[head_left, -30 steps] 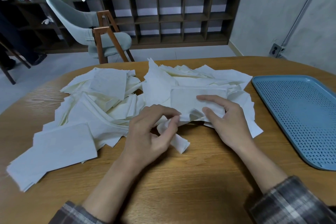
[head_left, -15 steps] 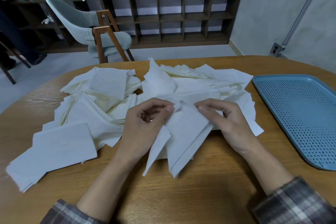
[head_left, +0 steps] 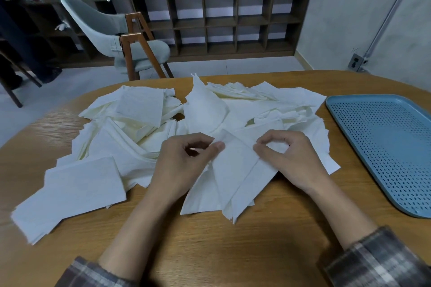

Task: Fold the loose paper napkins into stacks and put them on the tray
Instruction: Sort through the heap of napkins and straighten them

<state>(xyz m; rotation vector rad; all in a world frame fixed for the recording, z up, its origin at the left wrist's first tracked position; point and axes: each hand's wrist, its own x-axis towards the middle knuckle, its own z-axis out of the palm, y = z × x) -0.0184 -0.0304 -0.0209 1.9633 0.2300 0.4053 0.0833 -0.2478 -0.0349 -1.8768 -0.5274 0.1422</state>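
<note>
Held napkin: a white napkin [head_left: 235, 175] is up between both hands at the near edge of the heap, its folds drooping to a point over the table.
Left hand: the left hand [head_left: 184, 163] pinches the top left corner, thumb against forefinger.
Right hand: the right hand [head_left: 293, 158] nips the top right edge, fingers curled.
Loose pile: the loose napkins [head_left: 144, 123] sprawl across the table's middle and left side, flat sheets overlapping.
Tray: the blue perforated tray [head_left: 384, 147] sits on the right, just beside the pile's edge.
Table: a wooden table [head_left: 233, 251] with a rounded edge.
Background: a grey chair [head_left: 112, 37] and a dark cubby shelf [head_left: 221, 21].
</note>
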